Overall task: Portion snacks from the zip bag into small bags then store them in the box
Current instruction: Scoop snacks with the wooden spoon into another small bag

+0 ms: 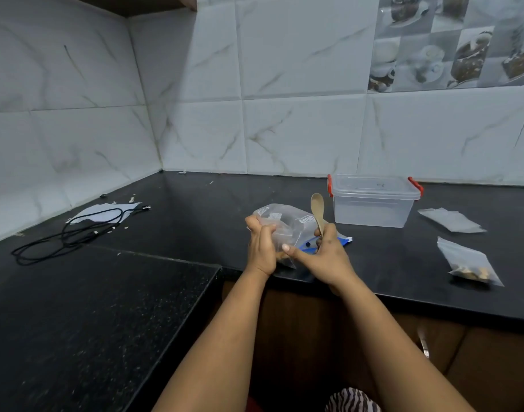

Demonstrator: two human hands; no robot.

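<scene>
My left hand (262,248) grips a small clear bag (284,233) near the counter's front edge. My right hand (323,254) holds a wooden spoon (318,208) upright, and its thumb pinches the same small bag. Behind the hands lies the large clear zip bag (287,217) with a blue closure strip (342,240). A clear plastic box (373,203) with red clips and its lid on stands to the back right. A small bag with snacks inside (468,263) lies at the right. Empty small bags (451,220) lie behind it.
The black counter (195,209) turns a corner at the left. A coiled black cable (73,233) lies there, partly on a white sheet (106,212). White marble-look tiles cover the walls. Brown cabinet fronts (463,367) run below the counter edge.
</scene>
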